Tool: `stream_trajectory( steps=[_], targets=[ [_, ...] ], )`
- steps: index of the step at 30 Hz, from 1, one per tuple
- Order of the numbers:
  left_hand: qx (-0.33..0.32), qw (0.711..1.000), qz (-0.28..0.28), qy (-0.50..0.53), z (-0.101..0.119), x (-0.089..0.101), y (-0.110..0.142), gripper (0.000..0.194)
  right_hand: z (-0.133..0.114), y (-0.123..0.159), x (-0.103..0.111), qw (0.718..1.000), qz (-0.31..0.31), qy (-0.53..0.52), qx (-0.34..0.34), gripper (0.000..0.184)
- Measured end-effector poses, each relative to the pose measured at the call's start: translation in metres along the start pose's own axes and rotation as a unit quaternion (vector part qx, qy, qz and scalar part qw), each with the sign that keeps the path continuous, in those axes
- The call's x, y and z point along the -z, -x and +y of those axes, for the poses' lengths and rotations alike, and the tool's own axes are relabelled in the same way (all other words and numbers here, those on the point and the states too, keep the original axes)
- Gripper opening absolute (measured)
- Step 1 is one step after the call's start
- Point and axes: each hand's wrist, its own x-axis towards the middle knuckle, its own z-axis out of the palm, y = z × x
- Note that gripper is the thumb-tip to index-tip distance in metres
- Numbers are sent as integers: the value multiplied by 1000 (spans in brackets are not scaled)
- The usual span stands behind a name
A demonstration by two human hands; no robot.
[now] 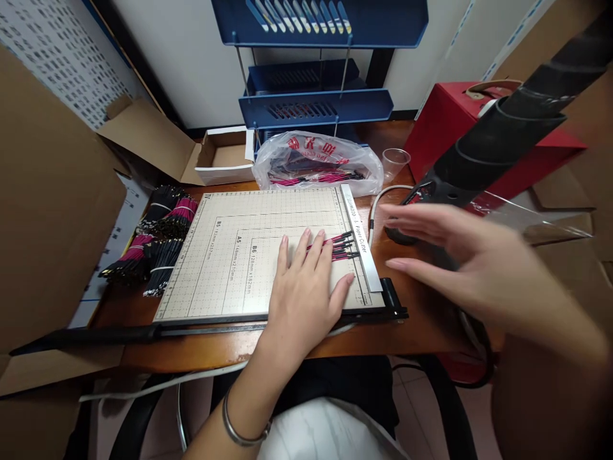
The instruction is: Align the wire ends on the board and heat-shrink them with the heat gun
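Note:
My left hand [306, 287] lies flat on the paper cutter board [230, 262], fingers stretched over a small bunch of red and black wires [341, 246] whose ends rest against the white ruler bar [360, 237]. To the right of the board my right hand [469, 265] hovers above the desk, fingers spread and slightly blurred, with nothing in it. The cutter's black blade arm [205, 327] lies along the board's near edge.
Bundles of red and black wires [153, 246] are piled left of the board. A clear bag of more wires [316, 167], a plastic cup [395, 161], blue paper trays [316, 105] and a red box [460, 128] stand behind. Cardboard boxes flank both sides; a black ribbed hose [517, 121] crosses at right.

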Motion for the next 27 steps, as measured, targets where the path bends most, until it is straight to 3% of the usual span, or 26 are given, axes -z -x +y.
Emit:
stream_trajectory(
  steps=[3, 5, 11, 17, 22, 27],
  targets=[
    [3, 1000, 17, -3, 0, 1, 2, 60, 35, -2, -25, 999, -24, 12, -35, 56],
    [6, 1000, 11, -6, 0, 1, 2, 61, 45, -3, -32, 998, -23, 45, -48, 52],
    [-11, 999, -35, -14, 2, 2, -1, 61, 35, -15, -50, 998, 9, 58, -19, 38],
    [-39, 998, -51, -18, 1, 1, -7, 56, 39, -22, -80, 994, -15, 102, -32, 35],
    [-60, 996, -68, -19, -1, 2, -12, 59, 38, -22, -82, 995, -9, 95, -33, 31],
    [-24, 998, -51, -37, 1, 6, -4, 62, 37, -22, -85, 997, 11, 55, -50, 30]
  ],
)
